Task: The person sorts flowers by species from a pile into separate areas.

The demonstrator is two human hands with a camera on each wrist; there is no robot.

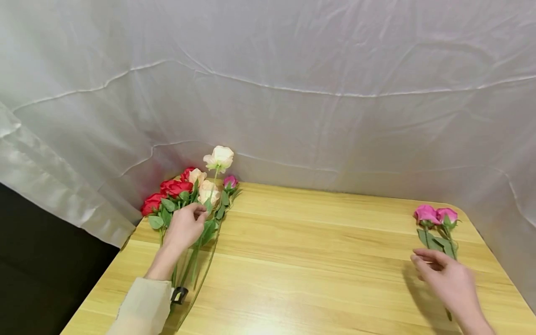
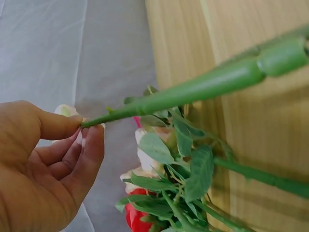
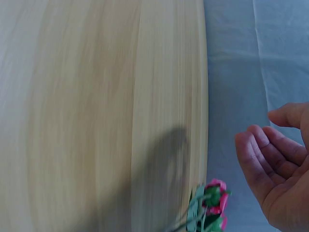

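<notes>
Stem of a cream rose is pinched in the left hand, left of centre in the head view. Red roses lie just beside it. At lower right, the right hand, fingers loosely bent and free, hovers near two pink roses on the table.

We see creased pale-grey fabric hanging behind and beside a light wood-grain worktop, whose near edge catches bright glare; darkness fills our lower left.

Pale beige left sleeve (black wrist fitting).
</notes>
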